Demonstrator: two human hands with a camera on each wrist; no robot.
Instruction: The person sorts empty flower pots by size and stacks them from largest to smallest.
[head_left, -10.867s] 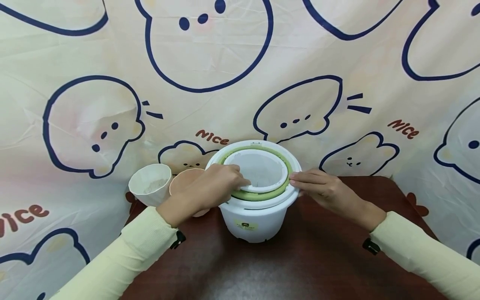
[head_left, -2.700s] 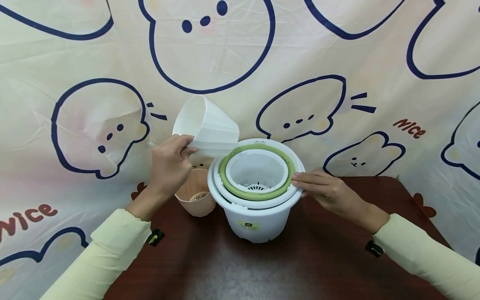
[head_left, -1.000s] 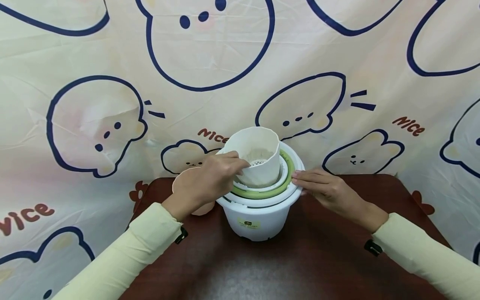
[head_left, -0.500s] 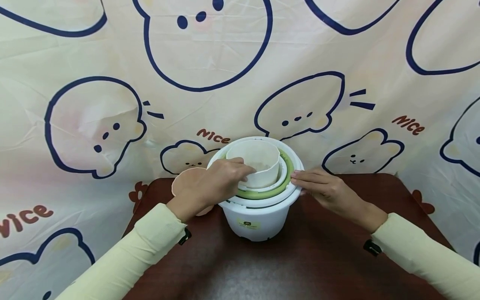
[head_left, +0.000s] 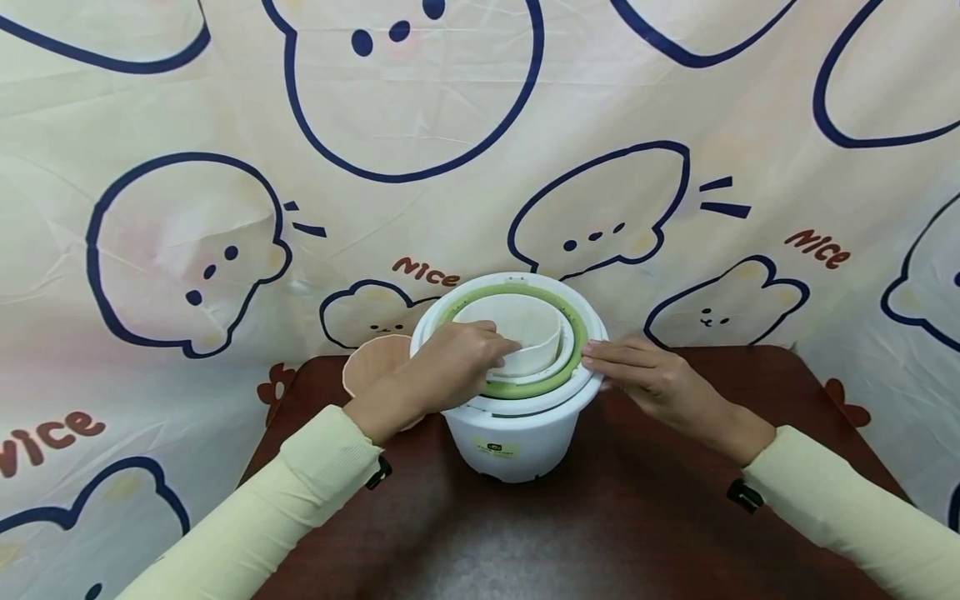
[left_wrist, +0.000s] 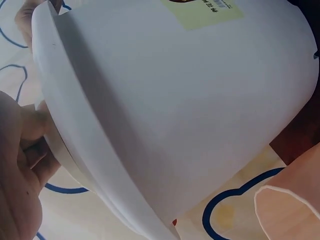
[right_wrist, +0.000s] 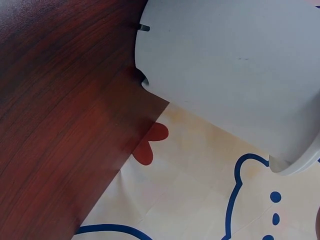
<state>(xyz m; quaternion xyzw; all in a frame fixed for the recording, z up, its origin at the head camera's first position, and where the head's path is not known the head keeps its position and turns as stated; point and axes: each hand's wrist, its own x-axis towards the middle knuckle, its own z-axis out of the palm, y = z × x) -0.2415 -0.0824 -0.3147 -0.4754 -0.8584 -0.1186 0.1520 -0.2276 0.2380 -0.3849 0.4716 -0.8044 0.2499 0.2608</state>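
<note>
A large white flowerpot (head_left: 513, 446) stands upright on the table with smaller pots nested inside it, one with a green rim (head_left: 573, 346). My left hand (head_left: 453, 362) pinches the near-left rim of the small cream-white pot (head_left: 536, 321), which sits low in the middle of the nest. In the left wrist view the left hand (left_wrist: 20, 165) is at the pots' rims, its fingertips partly hidden. My right hand (head_left: 660, 383) holds the right side of the outer rims, fingers laid over the top and thumb lower down.
A peach-coloured pot (head_left: 369, 362) stands left of the stack, partly behind my left forearm. The dark wooden table (head_left: 480, 542) backs onto a cartoon-printed cloth (head_left: 420, 225). A yellow-green label (head_left: 495, 448) is on the big pot's front.
The small cream-white pot, earlier left of the stack and then lifted and tilted by my left hand, has gone down into the nested pots. My right hand has stayed at the rim.
</note>
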